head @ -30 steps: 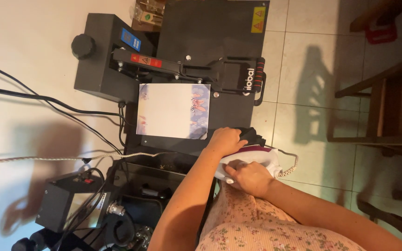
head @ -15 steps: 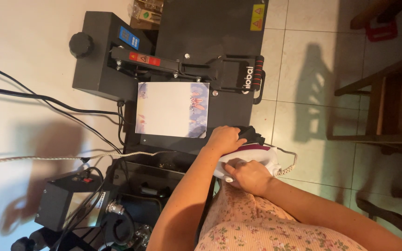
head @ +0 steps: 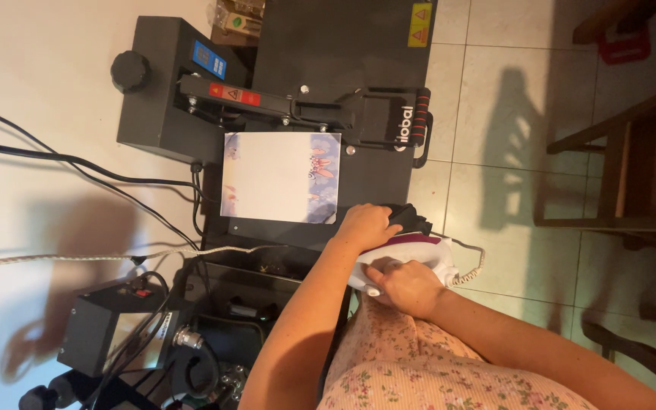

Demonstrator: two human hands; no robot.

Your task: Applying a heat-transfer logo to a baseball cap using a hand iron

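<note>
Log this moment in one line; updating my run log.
left hand: touching black cloth | right hand: gripping iron | heat press: open

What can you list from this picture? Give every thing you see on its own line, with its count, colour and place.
heat press: one, black, on the tiled floor against the wall
printed sheet: one, white with a coloured edge, on the press plate
iron: one, white and purple, beside the press, under both hands
black cloth: one, by the iron, at the left hand
control box: one, black, lower left
cables: several, black and one braided white, along the wall
wooden chair: one, brown, right edge
left hand: one, on the iron's upper side
right hand: one, on the iron's lower side
</note>
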